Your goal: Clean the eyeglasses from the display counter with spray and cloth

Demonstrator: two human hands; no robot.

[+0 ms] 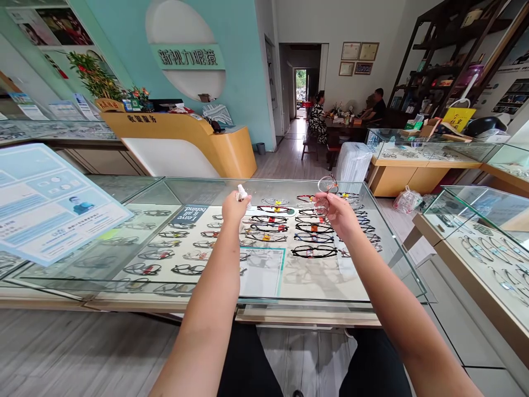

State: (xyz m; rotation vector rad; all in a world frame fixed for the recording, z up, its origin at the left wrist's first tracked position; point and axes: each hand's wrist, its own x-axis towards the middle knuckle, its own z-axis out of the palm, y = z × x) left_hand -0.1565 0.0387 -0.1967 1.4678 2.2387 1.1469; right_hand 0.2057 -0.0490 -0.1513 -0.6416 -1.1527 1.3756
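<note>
My left hand (pixel 235 207) is closed around a small white spray bottle (pixel 242 192), whose nozzle shows above the fingers. My right hand (pixel 339 214) grips a pair of round, thin-rimmed glasses (pixel 327 183), one lens standing up above the fingers and the other below them. Both hands are raised over the glass display case (pixel 264 300). Under the glass lie rows of glasses, among them a dark-framed pair (pixel 314 252) near the front. The palm sides of both hands are hidden.
A printed sign (pixel 53 204) stands on the left of the case. Beyond are a curved wooden counter (pixel 165 129), a plastic-wrapped bundle (pixel 354 161) and two people seated at a dark table (pixel 345 125). More display cases (pixel 467 220) stand to the right.
</note>
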